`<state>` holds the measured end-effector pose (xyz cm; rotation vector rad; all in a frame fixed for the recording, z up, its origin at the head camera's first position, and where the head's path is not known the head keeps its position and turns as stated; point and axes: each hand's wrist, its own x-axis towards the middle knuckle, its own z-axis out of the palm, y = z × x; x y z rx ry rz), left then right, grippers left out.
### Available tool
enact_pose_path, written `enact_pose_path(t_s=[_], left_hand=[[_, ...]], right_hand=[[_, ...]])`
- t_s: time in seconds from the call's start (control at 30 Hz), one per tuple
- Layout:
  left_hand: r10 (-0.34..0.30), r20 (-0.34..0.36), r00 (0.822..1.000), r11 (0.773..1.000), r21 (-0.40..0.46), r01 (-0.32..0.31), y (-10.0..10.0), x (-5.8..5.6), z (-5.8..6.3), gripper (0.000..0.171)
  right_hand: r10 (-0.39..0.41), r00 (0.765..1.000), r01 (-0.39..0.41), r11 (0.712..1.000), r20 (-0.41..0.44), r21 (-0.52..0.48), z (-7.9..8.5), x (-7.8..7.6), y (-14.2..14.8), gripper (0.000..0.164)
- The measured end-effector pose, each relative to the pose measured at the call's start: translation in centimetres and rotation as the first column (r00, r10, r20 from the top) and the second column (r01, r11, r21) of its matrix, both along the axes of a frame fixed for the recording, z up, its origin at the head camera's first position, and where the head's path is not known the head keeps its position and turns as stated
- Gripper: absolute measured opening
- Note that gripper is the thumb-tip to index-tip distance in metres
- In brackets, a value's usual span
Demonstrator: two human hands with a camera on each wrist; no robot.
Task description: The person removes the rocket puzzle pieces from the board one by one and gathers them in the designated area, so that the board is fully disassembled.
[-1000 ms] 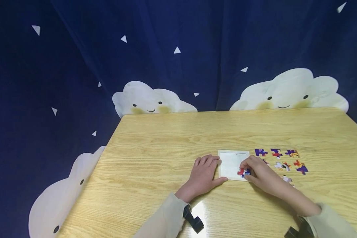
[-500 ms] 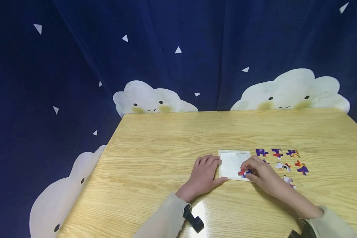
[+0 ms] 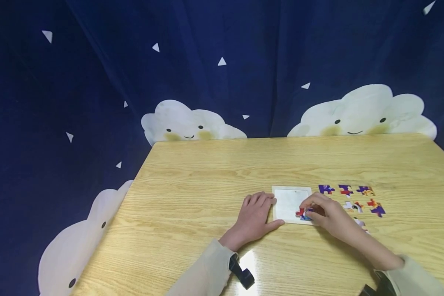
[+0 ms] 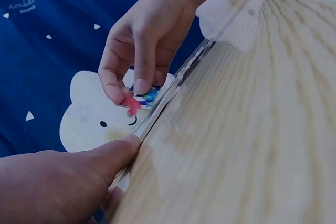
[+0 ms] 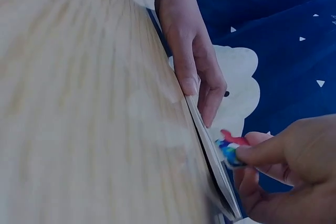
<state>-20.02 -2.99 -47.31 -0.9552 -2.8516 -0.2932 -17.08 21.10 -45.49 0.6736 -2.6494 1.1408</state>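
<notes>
A white puzzle tray (image 3: 288, 201) lies flat on the wooden table. My right hand (image 3: 327, 213) pinches a red and blue puzzle piece (image 3: 301, 213) between thumb and fingers, over the tray's near right corner. In the right wrist view the piece (image 5: 230, 148) is tilted, close over the tray's surface. My left hand (image 3: 253, 218) rests at the tray's left edge, its fingers and thumb stretched out along the frame. The left wrist view shows the left thumb (image 4: 118, 156) on the tray's rim and the right hand (image 4: 144, 51) holding the piece.
Several loose puzzle pieces (image 3: 355, 206) lie in rows on the table (image 3: 207, 176), right of the tray, some partly hidden by the right hand. A dark blue curtain (image 3: 214, 74) with white clouds hangs behind the table's far edge and along its left side.
The right hand shifts only slightly, its fingers adjusting on the puzzle piece over the same tray corner. The left hand stays in place on the tray's edge.
</notes>
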Motion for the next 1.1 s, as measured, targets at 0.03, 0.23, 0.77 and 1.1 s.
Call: enact_pose_path(t_s=[0.03,0.23,0.77,1.1], left_hand=[[0.000,0.001,1.000,1.000,0.000,0.000,0.0,0.0,0.0,0.060],[0.000,-0.005,1.000,1.000,0.000,0.000,0.1,0.1,-0.1,0.059],[0.001,-0.009,1.000,1.000,0.006,-0.001,-0.1,0.2,0.2,0.059],[0.000,-0.008,1.000,1.000,0.012,0.000,-0.1,0.1,0.0,0.059]], right_hand=[[-0.006,0.999,0.006,1.000,0.035,-0.013,0.1,-0.1,0.1,0.027],[-0.035,0.974,0.046,0.998,0.226,-0.043,0.7,-0.3,0.6,0.019],[-0.029,0.963,0.038,0.999,0.267,-0.027,1.0,0.1,2.0,0.012],[-0.003,0.979,0.013,0.999,0.203,-0.048,0.6,1.2,3.9,0.017]])
